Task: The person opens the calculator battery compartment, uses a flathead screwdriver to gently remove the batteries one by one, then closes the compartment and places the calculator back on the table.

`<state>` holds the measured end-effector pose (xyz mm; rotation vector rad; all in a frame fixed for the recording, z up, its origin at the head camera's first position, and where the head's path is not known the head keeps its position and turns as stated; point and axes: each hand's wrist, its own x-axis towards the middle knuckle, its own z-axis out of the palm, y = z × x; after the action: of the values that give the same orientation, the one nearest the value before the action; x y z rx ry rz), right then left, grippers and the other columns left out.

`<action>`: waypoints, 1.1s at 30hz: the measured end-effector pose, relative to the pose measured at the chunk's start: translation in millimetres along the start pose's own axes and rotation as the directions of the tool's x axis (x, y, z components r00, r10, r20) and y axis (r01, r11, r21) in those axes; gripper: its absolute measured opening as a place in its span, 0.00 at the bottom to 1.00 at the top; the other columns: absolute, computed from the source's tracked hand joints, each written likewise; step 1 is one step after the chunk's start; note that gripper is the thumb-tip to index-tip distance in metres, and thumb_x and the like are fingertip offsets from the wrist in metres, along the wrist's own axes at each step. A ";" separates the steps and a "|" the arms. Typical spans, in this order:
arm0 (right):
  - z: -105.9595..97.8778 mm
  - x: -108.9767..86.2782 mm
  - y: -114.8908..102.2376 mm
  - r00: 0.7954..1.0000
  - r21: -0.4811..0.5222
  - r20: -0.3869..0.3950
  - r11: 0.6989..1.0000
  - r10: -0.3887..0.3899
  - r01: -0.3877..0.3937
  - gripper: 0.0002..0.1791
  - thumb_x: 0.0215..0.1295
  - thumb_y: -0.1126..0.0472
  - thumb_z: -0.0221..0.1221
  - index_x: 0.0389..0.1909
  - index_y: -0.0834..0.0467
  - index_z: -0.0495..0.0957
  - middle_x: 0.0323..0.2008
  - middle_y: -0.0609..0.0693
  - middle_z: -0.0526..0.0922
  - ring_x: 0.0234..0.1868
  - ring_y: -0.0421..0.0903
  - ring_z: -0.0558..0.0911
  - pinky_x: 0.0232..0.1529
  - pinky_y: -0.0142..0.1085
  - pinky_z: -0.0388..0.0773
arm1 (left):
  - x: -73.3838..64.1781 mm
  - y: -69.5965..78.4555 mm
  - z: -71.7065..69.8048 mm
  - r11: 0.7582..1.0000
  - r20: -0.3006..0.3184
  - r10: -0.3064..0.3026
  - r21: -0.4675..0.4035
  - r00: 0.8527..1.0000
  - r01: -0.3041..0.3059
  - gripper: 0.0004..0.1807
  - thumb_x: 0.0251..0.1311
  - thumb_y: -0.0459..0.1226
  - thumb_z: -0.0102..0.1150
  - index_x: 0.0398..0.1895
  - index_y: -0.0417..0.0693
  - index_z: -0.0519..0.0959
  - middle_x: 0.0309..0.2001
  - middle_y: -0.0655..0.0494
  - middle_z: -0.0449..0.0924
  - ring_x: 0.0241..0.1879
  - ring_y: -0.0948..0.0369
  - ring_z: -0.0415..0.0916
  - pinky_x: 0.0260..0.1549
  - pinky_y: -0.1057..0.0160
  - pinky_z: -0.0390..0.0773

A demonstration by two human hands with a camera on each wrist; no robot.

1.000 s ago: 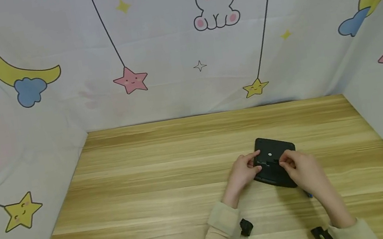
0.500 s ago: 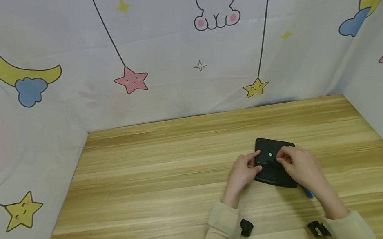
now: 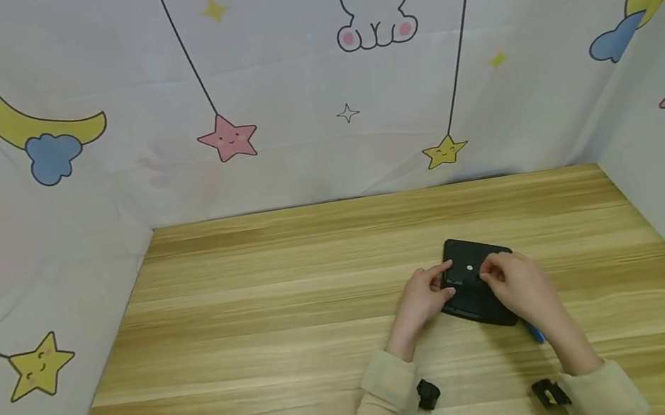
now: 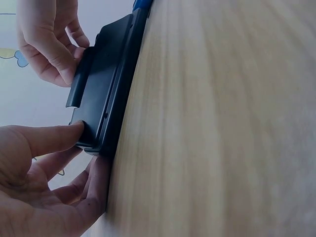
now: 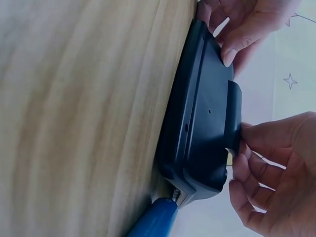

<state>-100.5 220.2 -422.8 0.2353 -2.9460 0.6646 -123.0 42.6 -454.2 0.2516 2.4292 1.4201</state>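
A flat black device (image 3: 479,309) with rounded corners and a small pale round spot on its upper face lies on the table, right of centre. My left hand (image 3: 420,300) grips its left side, thumb on the upper face and fingers at the edge below, as the left wrist view shows. With thumb and fingertips, my right hand (image 3: 522,288) pinches a narrow curved black cover (image 5: 233,116) that stands up from the device's face. Small holes show in the device's side in the right wrist view. Beneath its near right corner pokes a blue tool with a metal tip (image 5: 155,219).
The wood-grain table (image 3: 250,349) spreads left of the hands. White cloth (image 3: 288,85) printed with a rabbit, stars and moons walls it at the back and both sides. Black wrist cameras (image 3: 428,395) sit by both beige sleeves.
My right hand has shifted slightly away from me and to the left, with the cover now closer over the device's face. The left hand and device have stayed put.
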 end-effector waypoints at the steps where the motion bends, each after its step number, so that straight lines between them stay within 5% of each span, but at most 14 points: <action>1: -0.2 0.8 0.0 1.000 0.001 0.009 1.000 0.002 -0.002 0.03 0.59 0.65 0.63 0.28 0.60 0.81 0.26 0.52 0.82 0.29 0.48 0.77 0.29 0.42 0.73 | 0.0 0.0 -0.1 1.000 -0.001 -0.001 0.001 1.000 0.001 0.26 0.60 0.34 0.62 0.63 0.56 0.75 0.30 0.56 0.65 0.27 0.65 0.60 0.26 0.73 0.61; 17: -1.7 11.3 3.4 0.993 -0.019 0.121 1.000 -0.006 0.008 0.03 0.59 0.66 0.61 0.27 0.59 0.80 0.24 0.50 0.79 0.23 0.43 0.72 0.25 0.36 0.68 | 2.1 -0.1 0.2 1.000 -0.002 -0.004 -0.004 1.000 0.004 0.26 0.59 0.34 0.63 0.63 0.55 0.75 0.31 0.54 0.66 0.28 0.65 0.60 0.27 0.73 0.62; 26: 3.5 3.4 3.0 0.974 -0.206 0.023 0.952 -0.227 0.227 0.05 0.53 0.66 0.66 0.24 0.58 0.78 0.21 0.47 0.72 0.25 0.44 0.69 0.26 0.36 0.66 | 2.3 0.4 0.6 1.000 0.002 -0.018 0.001 1.000 0.018 0.26 0.59 0.34 0.63 0.63 0.57 0.75 0.32 0.53 0.68 0.29 0.65 0.62 0.27 0.73 0.63; 33: 2.1 -6.8 -1.6 0.967 -0.296 0.056 0.921 -0.249 0.254 0.11 0.51 0.59 0.70 0.31 0.61 0.82 0.28 0.52 0.75 0.30 0.49 0.73 0.30 0.41 0.72 | 1.6 0.1 1.3 1.000 0.001 -0.027 -0.006 1.000 0.027 0.26 0.60 0.34 0.62 0.63 0.57 0.75 0.32 0.53 0.68 0.28 0.65 0.62 0.27 0.73 0.63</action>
<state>-93.7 218.7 -425.0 0.5782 -2.9064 0.1760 -124.1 44.2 -455.0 0.2174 2.4178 1.4152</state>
